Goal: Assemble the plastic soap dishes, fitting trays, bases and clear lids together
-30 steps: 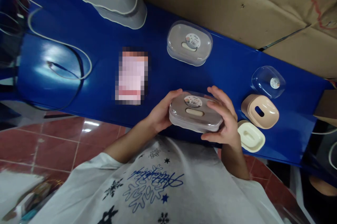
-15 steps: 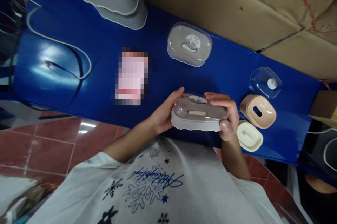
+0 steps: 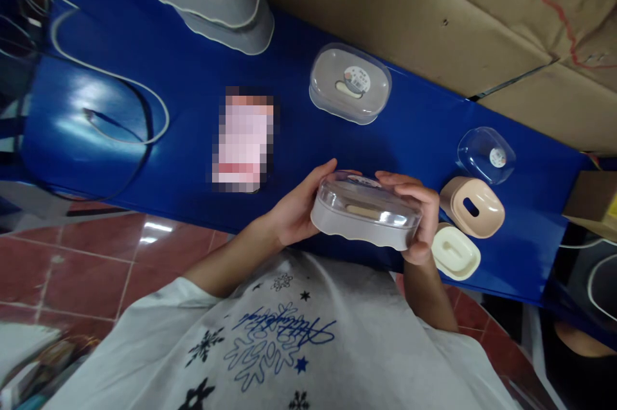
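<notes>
Between my two hands is a grey oval plastic box [image 3: 361,230] with a clear domed lid and a round sticker on top, tilted and raised near my shirt. My left hand [image 3: 301,207] grips its left end. Around the right end wrap the fingers and thumb of my right hand [image 3: 423,217]. To the right on the table lie a clear lid [image 3: 486,154], a beige box part with an oval slot [image 3: 475,205] and a cream-coloured oval tray [image 3: 456,252]. A similar lidded grey box [image 3: 349,85] stands farther back.
Stacked grey lidded boxes [image 3: 216,11] stand at the back left of the blue table [image 3: 187,108]. A pixelated flat item [image 3: 243,140] lies left of my hands. A white cable [image 3: 116,79] curls at the left. Cardboard boxes [image 3: 434,24] line the back edge.
The grey box has tilted in my hands, its right end lower and more of its front side showing. Its sticker is now less visible. Both hands keep their hold.
</notes>
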Demonstrator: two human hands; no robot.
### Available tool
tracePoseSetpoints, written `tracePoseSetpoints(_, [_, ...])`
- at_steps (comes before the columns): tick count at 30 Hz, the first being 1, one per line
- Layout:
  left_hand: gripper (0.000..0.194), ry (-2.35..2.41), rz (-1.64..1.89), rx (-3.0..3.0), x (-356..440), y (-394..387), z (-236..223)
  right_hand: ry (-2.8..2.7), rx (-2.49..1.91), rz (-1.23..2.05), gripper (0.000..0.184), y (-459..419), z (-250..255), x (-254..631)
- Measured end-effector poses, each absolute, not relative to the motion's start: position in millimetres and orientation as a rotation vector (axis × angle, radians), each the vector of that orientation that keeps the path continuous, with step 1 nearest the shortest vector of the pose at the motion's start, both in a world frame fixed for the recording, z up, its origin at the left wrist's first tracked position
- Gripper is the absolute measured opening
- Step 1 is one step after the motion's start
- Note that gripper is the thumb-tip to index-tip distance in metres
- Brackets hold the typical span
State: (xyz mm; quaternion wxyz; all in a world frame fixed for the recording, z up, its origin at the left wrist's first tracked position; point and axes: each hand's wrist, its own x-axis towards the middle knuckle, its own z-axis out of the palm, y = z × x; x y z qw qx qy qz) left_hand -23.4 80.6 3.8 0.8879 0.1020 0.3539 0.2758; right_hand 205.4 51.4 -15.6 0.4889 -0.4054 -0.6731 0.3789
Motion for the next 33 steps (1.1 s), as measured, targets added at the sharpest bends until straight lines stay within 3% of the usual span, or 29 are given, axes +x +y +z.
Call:
tracePoseSetpoints(4, [0.063, 0.745, 0.555, 0.133, -24.7, 79.9, 2.3, -1.714, -0.9, 0.857, 0.095, 49.9, -25.0, 203.0])
tracePoseSetpoints(11, [0.068, 0.71, 0.541, 0.218, -22.7, 75.2, 5.9, -1.646, -0.98, 0.754, 0.069, 45.7, -21.1, 197.5])
tracePoseSetpoints(16, [0.09, 0.861, 1.088, 0.822, -25.0, 57.0, -0.1, -1.507, -1.009, 0.819, 0.074, 43.7, -21.0, 197.9])
tracePoseSetpoints(19, [0.108, 0.838, 1.201, 1.177, -27.5, 51.4, -9.6, -1.486, -1.055, 0.85, 0.073, 40.7, -20.1, 196.8])
tracePoseSetpoints(24, [0.071, 0.797, 1.226, 1.218, -26.7, 55.4, -15.6, -1.524, -0.972, 0.947, 0.076, 38.6, -14.1, 196.2])
tracePoseSetpoints(33, [0.073, 0.716, 1.217, 1.312, -28.5, 59.2, -23.2, -1.548, -0.873, 0.985, 0.076, 42.3, -2.4, 202.0])
